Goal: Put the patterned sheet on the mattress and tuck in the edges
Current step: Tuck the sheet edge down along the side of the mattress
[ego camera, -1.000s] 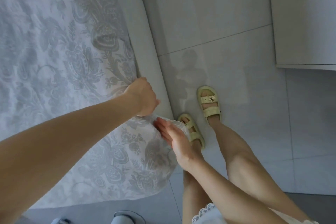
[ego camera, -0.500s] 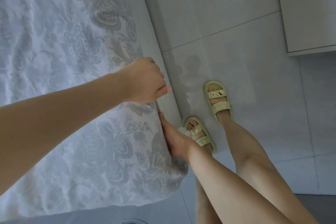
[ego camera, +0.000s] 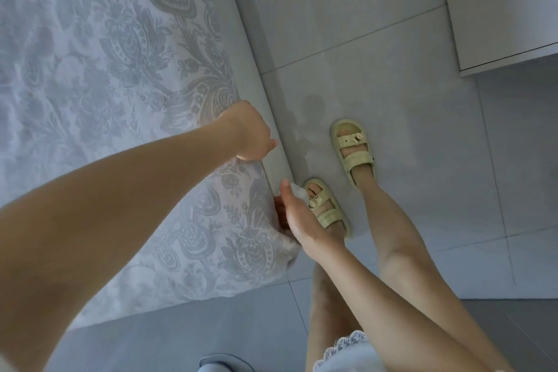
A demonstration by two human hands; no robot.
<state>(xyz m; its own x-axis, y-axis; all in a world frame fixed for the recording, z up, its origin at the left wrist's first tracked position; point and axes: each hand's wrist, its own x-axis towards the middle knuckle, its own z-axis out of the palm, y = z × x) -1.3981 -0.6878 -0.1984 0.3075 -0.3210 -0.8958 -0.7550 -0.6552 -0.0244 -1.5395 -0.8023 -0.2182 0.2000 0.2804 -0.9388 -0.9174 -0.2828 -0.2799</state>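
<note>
Your patterned sheet [ego camera: 105,69] is spread over the mattress [ego camera: 246,39], filling everything from 7 to 12 o'clock. Your left hand [ego camera: 249,133] is curled into a fist near centre, gripping the sheet's edge. At its 5 o'clock, your right hand [ego camera: 297,217] has its fingers buried under the sheet's corner, thumb up. Can't tell how tight that grip is.
</note>
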